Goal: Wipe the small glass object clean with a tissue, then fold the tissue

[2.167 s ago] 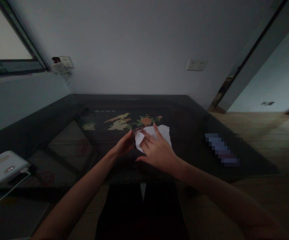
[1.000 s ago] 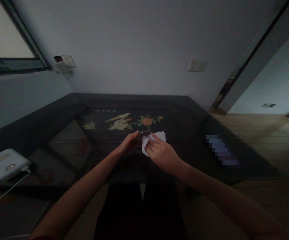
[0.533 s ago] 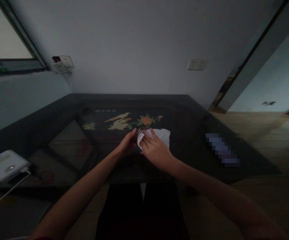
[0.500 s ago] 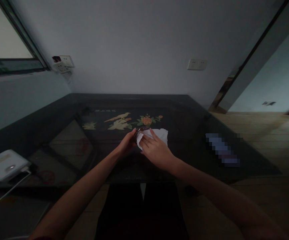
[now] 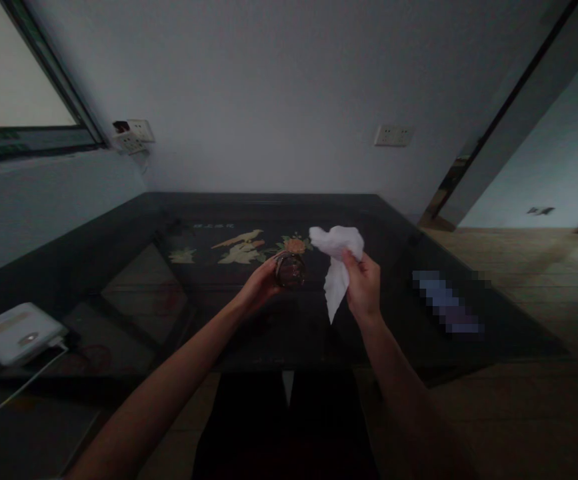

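A clear glass cup (image 5: pixel 291 271) is in my left hand (image 5: pixel 261 285), whose fingers curl around its left side. Its round rim faces me, and part of its wall is hidden by the hand. To the right, my right hand (image 5: pixel 366 283) pinches a crumpled white tissue (image 5: pixel 339 250) between thumb and fingers. The tissue spreads above the hand, and one pointed corner hangs down. Cup and tissue are apart, both above the dark tabletop.
The dark glossy table (image 5: pixel 249 313) has a bird-and-flower picture (image 5: pixel 241 247) on it. A white box (image 5: pixel 19 333) with a cable lies at the left. On the right is a blurred-out flat object (image 5: pixel 446 300). The wall with a socket (image 5: pixel 393 135) stands behind.
My right hand has drawn the tissue out of the cup and moved it right and up. My left hand keeps its hold on the cup, whose opening now shows.
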Motion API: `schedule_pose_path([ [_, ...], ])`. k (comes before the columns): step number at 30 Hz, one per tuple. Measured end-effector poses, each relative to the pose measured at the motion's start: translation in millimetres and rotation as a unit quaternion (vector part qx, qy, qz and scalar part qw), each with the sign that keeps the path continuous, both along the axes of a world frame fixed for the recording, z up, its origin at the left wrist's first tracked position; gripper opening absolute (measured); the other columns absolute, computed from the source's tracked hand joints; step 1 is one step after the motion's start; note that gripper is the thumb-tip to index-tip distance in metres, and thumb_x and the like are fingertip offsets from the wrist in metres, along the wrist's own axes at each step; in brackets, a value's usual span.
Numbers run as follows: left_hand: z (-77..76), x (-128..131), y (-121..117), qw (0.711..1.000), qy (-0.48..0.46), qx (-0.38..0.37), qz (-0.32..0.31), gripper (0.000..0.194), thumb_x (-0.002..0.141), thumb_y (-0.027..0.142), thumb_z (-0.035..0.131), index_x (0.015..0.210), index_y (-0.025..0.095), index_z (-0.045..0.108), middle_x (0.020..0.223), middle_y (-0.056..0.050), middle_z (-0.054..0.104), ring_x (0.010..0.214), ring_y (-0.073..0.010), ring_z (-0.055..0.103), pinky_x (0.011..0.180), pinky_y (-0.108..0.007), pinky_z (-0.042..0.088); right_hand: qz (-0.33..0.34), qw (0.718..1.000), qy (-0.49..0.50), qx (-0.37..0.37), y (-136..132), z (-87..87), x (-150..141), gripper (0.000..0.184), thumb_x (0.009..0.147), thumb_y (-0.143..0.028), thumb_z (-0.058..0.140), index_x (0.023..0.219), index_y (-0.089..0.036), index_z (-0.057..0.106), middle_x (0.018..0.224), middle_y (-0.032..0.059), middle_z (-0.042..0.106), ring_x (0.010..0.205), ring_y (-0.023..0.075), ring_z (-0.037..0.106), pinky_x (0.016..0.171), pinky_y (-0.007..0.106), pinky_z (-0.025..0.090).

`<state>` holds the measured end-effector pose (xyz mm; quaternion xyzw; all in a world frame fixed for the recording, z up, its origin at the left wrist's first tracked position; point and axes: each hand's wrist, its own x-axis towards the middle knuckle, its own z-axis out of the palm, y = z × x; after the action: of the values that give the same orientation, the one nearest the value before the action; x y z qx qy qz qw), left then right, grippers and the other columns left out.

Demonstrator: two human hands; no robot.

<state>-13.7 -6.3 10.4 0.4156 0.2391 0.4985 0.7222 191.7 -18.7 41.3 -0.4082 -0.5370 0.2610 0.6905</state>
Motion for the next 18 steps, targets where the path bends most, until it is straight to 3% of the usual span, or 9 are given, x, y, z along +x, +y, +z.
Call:
schedule_pose_path([
  [2, -0.6, 1.1, 0.2, 1.000, -0.008, -0.017, 0.010, 0.059, 0.083, 0.044, 0.057, 0.137, 0.028, 0.038, 0.118, -0.012, 0.063, 0.105, -0.0273, 0.063, 0.089, -0.048, 0.048, -0.071, 0.988, 0.137, 0.018, 10.3, -3.8, -4.9, 0.033, 0.083, -0.044, 0.057, 0.094, -0.014, 0.066, 0.080, 0.0014, 0.066, 0.066, 0.0115, 0.058, 0.063, 0.025, 0.047],
  [4, 0.0, 1.9, 0.2, 0.999, -0.017, -0.029, 0.027, 0.061, 0.085, 0.047, 0.054, 0.139, 0.034, 0.030, 0.116, -0.010, 0.064, 0.101, -0.0274, 0.065, 0.087, -0.050, 0.048, -0.079, 0.980, 0.181, 0.016, 17.9, -10.9, -13.7, 0.035, 0.081, -0.045, 0.058, 0.095, -0.014, 0.065, 0.082, 0.0021, 0.066, 0.067, 0.0110, 0.057, 0.063, 0.024, 0.046],
  [9, 4.3, 1.3, -0.6, 0.999, -0.039, -0.026, 0.028, 0.066, 0.076, 0.046, 0.066, 0.134, 0.031, 0.036, 0.117, -0.009, 0.063, 0.105, -0.0257, 0.063, 0.095, -0.047, 0.044, 0.023, 0.990, 0.124, -0.060, 22.4, -33.8, -36.4, 0.040, 0.080, -0.050, 0.057, 0.092, -0.014, 0.066, 0.072, 0.0017, 0.064, 0.060, 0.0114, 0.055, 0.053, 0.023, 0.041],
  [13, 4.9, 1.7, -2.5, 0.999, -0.012, 0.015, 0.041, 0.088, 0.056, 0.018, 0.084, 0.131, 0.028, 0.038, 0.120, -0.009, 0.061, 0.107, -0.0266, 0.062, 0.098, -0.044, 0.043, 0.071, 0.985, 0.138, -0.076, 22.2, -41.2, -43.6, 0.039, 0.079, -0.051, 0.058, 0.094, -0.016, 0.068, 0.082, 0.0042, 0.069, 0.069, 0.0149, 0.062, 0.061, 0.027, 0.046],
  [16, 3.8, 2.5, -3.3, 0.998, 0.017, 0.022, 0.058, 0.081, 0.055, 0.014, 0.083, 0.125, 0.024, 0.044, 0.121, -0.010, 0.060, 0.102, -0.0266, 0.064, 0.091, -0.040, 0.049, 0.111, 0.976, 0.171, -0.072, 23.0, -40.8, -47.0, 0.039, 0.080, -0.051, 0.057, 0.100, -0.019, 0.067, 0.098, 0.0061, 0.070, 0.084, 0.0182, 0.066, 0.074, 0.032, 0.050],
  [18, 3.2, 3.1, -4.0, 0.997, 0.035, 0.015, 0.063, 0.073, 0.058, 0.018, 0.083, 0.121, 0.023, 0.047, 0.121, -0.010, 0.060, 0.099, -0.0257, 0.066, 0.083, -0.035, 0.053, 0.136, 0.972, 0.179, -0.073, 22.9, -40.3, -49.3, 0.040, 0.081, -0.053, 0.055, 0.101, -0.020, 0.066, 0.099, 0.0059, 0.070, 0.086, 0.0185, 0.066, 0.076, 0.033, 0.050],
])
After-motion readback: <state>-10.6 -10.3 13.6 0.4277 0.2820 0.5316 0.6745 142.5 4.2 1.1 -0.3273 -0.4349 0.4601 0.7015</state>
